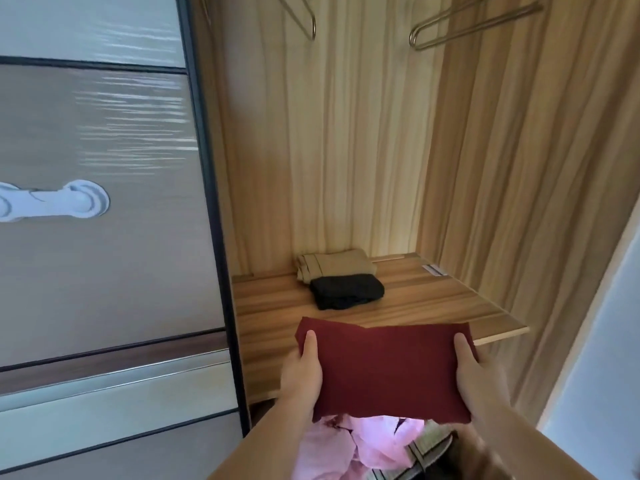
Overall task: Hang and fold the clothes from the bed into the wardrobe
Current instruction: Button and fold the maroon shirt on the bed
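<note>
Gripping the folded red cloth (384,368) at 9 and 3 o'clock, both hands (302,372) keep this soft, light, floppy bundle flat

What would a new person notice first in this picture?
First, the folded dark red cloth at the lower middle, held at its ends by the left hand and the right hand above the wooden shelf. Behind it, a black folded garment lies against a beige one.
</note>
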Available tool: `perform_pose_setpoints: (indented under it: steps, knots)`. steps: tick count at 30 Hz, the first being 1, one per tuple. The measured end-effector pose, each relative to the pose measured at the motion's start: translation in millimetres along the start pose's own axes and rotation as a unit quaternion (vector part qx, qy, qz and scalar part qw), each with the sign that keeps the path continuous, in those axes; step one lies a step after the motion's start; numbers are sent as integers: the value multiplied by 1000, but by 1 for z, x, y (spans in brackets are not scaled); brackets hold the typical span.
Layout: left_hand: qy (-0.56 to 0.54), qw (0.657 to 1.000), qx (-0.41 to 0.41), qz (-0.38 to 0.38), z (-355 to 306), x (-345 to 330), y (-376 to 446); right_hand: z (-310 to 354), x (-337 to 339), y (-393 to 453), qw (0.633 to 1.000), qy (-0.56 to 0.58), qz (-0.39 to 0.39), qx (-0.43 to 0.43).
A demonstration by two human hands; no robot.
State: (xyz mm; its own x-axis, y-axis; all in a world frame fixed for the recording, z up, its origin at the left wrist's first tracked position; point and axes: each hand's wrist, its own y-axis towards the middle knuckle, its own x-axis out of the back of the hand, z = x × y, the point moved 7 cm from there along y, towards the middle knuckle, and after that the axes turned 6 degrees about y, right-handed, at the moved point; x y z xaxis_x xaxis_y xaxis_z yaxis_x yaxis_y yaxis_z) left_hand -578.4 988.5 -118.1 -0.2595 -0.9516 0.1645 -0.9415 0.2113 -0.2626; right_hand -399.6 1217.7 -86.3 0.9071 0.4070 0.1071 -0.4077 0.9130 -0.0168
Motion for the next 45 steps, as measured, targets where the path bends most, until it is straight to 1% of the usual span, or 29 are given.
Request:
perform_pose_setpoints:
  steps: [4,7,10,14,16,19,22,26,29,31,33,36,40,42,45]
  knots:
    - [-3,1000,17,-4,-17,-29,54,4,-34,66,1000,0,-2,-9]
    - [-16,999,24,-14,-35,-49,98,7,-66,122,1000,4,11,-17]
    - [-15,999,15,-30,-61,-65,147,10,-110,186,998,20,56,-24]
    - [-34,997,36,-62,-86,-80,227,22,-177,266,991,39,121,-38]
    - [-38,996,38,-68,-101,-89,262,26,-205,303,989,45,139,-35]
    - [-68,994,51,-66,-116,-106,301,19,-241,354,985,63,153,-54]
    - [-91,992,61,-70,-103,-120,336,-3,-265,390,982,49,168,-77]
    - [-42,990,85,-102,-63,-129,361,-55,-279,411,976,-29,184,-109]
    - [-18,988,89,-125,-45,-128,372,-84,-285,412,971,-52,191,-135]
    - [12,986,68,-153,-49,-122,377,-84,-289,415,971,-77,193,-117]
    - [46,982,43,-180,-54,-114,379,-75,-293,417,974,-104,185,-76]
    - [62,979,47,-188,-43,-110,383,-67,-296,417,974,-117,189,-30]
    - [91,978,67,-173,-36,-107,384,-74,-299,417,965,-132,218,-61]
    - [139,974,55,-168,-44,-103,382,-71,-297,416,962,-134,226,-74]
    - [212,960,20,-183,-67,-95,373,-63,-286,414,961,-143,222,-76]
